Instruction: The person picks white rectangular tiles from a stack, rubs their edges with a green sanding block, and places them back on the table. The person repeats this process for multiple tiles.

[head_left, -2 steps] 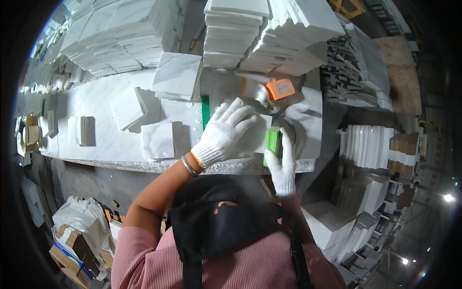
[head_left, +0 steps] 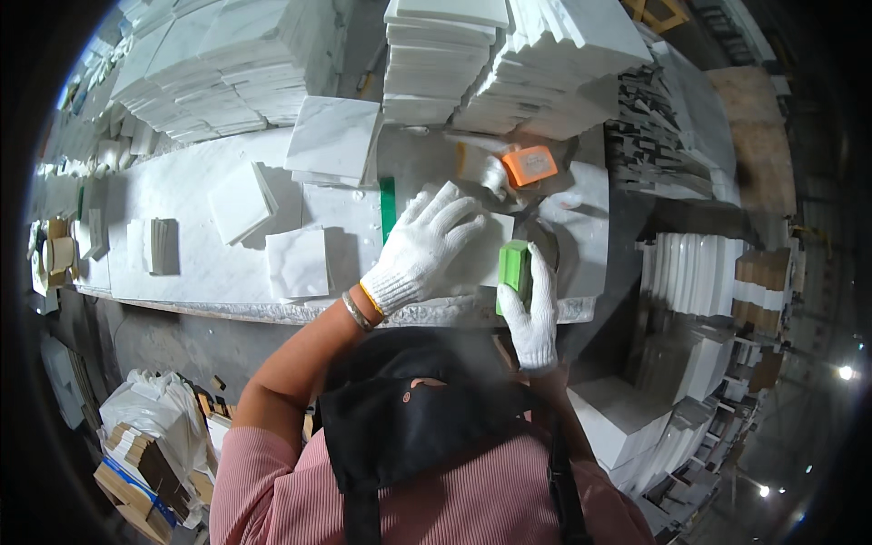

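Note:
Both hands wear white knit gloves. My left hand [head_left: 425, 247] lies flat, fingers spread, on a white marble tile [head_left: 489, 254] at the front of the workbench [head_left: 182, 272]. My right hand [head_left: 531, 309] grips a green block [head_left: 514, 269] and holds it against the tile's right edge. A thin green bar [head_left: 388, 207] lies on the bench just left of my left hand. An orange tool [head_left: 530, 165] rests on the bench beyond the tile.
Stacks of white marble tiles [head_left: 436, 54] line the back of the bench. Loose tiles [head_left: 298, 262] lie on the left part. More stacked tiles [head_left: 690, 272] stand to the right, and bagged material [head_left: 154, 427] sits on the floor at lower left.

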Demonstrator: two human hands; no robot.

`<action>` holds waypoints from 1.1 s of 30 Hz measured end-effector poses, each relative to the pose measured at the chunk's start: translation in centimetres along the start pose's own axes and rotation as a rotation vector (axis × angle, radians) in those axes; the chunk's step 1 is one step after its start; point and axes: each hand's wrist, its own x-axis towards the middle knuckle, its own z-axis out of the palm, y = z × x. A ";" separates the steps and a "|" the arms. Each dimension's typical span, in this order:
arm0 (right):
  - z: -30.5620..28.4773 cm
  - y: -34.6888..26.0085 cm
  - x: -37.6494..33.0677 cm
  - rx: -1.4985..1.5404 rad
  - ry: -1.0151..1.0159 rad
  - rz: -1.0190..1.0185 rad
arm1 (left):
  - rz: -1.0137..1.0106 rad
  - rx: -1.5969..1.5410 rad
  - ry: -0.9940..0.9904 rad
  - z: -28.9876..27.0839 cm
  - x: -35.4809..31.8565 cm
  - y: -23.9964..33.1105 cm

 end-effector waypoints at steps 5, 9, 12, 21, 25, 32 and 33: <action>1.6 3.2 5.4 0.037 0.069 0.156 | 0.016 0.014 0.010 0.4 0.3 -0.1; 0.6 3.2 2.4 -0.058 0.038 0.011 | -0.022 -0.045 -0.022 -0.4 0.4 0.4; 0.1 -0.1 0.1 -0.056 -0.002 0.027 | 0.011 0.039 -0.002 0.0 0.1 0.0; 0.2 2.2 3.4 -0.041 0.060 -0.102 | -0.029 0.060 -0.025 0.1 0.2 0.2; -0.5 1.1 1.2 -0.009 0.014 -0.107 | -0.038 0.057 -0.075 -0.2 0.4 0.4; 0.6 3.1 5.2 0.016 0.052 -0.102 | -0.069 0.041 -0.074 -0.7 0.2 1.0; -0.2 2.7 3.7 0.048 0.058 -0.159 | -0.062 0.047 -0.076 -0.7 0.4 1.0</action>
